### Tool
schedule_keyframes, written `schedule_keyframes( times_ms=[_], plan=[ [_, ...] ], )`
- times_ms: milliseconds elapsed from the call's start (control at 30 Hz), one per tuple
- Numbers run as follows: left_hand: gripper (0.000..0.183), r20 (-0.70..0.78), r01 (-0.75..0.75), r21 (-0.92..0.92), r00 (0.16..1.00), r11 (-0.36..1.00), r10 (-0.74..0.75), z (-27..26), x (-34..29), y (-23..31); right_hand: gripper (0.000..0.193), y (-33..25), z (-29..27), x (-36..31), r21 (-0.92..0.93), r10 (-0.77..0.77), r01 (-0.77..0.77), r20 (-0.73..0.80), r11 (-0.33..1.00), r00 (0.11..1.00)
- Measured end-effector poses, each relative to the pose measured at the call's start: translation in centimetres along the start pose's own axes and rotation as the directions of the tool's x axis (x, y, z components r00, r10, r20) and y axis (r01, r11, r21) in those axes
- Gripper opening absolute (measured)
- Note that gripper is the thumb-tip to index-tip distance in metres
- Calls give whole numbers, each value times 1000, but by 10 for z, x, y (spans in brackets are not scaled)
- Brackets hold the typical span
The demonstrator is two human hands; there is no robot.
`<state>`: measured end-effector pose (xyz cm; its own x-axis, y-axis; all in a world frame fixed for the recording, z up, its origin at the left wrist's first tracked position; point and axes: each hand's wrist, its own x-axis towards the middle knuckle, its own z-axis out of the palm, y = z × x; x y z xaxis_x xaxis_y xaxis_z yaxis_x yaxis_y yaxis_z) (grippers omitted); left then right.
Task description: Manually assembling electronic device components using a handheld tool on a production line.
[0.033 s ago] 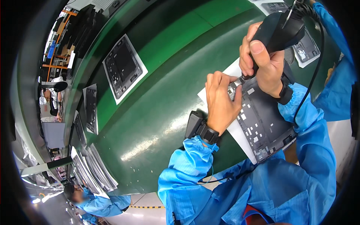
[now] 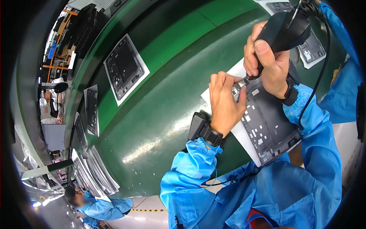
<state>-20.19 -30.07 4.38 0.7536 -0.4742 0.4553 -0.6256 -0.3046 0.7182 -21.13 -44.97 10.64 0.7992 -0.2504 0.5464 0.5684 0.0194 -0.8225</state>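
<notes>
Green bench [image 2: 164, 110]: black tool [image 2: 284, 33] (held).

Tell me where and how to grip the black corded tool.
Best gripped, I'd judge, around the black tool below its bulky top, from the right, as the right hand does: the cord leaves at the upper end and the narrow lower end points toward the panel.

Black panel [image 2: 125, 65] on white sheet [image 2: 133, 87], green bench [image 2: 171, 103]. Sheet stack [image 2: 97, 171] lower left; person in blue [image 2: 101, 209] near it. Orange shelf [image 2: 52, 66] upper left.
</notes>
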Motion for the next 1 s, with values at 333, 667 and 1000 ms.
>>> schedule_keyframes(
  times_ms=[333, 667, 1000],
  plan=[
    [22, 7, 4, -5, 1000, 1000, -4, 1, -1, -1, 31, 3, 0, -1, -32, -4, 4, 23, 999, 1000],
    [22, -4, -7, -19, 1000, 1000, 6, 2, 0, -2, 30, 1, 2, -2, -38, -16, 18, 62, 999, 998],
    [23, 0, -11, -21, 1000, 1000, 11, 1, 0, -1, 27, 1, 4, -3, -59, -10, 13, 62, 998, 998]
  ],
)
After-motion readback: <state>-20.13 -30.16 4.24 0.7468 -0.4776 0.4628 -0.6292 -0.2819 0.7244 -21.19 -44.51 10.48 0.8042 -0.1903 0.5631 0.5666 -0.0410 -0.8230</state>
